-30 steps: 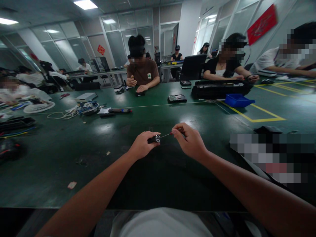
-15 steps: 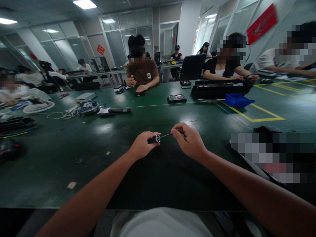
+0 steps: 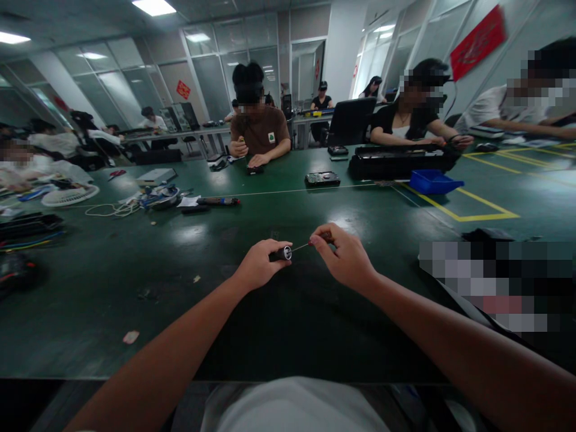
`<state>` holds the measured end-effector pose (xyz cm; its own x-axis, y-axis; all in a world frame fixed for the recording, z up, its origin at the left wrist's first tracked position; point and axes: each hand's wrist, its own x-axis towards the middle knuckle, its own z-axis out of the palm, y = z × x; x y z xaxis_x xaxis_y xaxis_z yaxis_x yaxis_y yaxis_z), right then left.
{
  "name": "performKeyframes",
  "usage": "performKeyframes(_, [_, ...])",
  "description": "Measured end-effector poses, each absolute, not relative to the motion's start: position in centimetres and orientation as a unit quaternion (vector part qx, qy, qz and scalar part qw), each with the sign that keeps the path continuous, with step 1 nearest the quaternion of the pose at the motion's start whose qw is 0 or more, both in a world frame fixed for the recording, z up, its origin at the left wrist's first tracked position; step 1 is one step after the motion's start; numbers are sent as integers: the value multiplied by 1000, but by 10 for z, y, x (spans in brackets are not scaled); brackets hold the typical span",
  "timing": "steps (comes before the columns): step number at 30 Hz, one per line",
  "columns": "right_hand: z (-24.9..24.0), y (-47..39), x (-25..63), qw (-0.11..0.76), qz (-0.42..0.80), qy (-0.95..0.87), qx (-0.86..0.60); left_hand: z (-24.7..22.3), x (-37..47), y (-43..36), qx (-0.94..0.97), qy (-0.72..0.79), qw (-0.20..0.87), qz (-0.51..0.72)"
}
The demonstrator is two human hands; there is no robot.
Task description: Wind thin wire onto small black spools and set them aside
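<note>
Near the middle of the green table (image 3: 112,258), my left hand (image 3: 258,264) is closed around a black cylinder (image 3: 278,254) whose round, silvery open end faces right. My right hand (image 3: 344,255) grips the reddish handle of a screwdriver (image 3: 327,237). Its thin shaft points left, and the tip meets the cylinder's open end. How deep the tip sits inside is too small to tell. Both hands are held over the table's dark front part.
A hard drive (image 3: 323,179), a blue tray (image 3: 434,182) and a long black device (image 3: 402,162) lie beyond my hands. Cables (image 3: 157,197) and a dark tool (image 3: 219,202) lie to the left. A person (image 3: 261,129) works opposite; others sit right and left.
The fingers of my right hand have shifted slightly on the screwdriver handle, which shows a little more. My left hand and the cylinder stay in place.
</note>
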<state>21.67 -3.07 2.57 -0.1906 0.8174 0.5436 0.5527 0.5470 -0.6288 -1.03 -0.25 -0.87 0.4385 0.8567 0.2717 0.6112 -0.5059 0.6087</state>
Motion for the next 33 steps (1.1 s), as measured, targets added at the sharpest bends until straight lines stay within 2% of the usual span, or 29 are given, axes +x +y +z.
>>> performKeyframes(7, [25, -30, 219, 407, 147, -790, -435, -11, -12, -1, 822, 448, 211, 280])
performKeyframes(17, [25, -28, 219, 404, 96, -783, -463, -6, -8, -4, 800, 491, 218, 267])
performKeyframes(33, [24, -25, 219, 417, 113, -763, -481, -5, -9, -6, 785, 480, 240, 308])
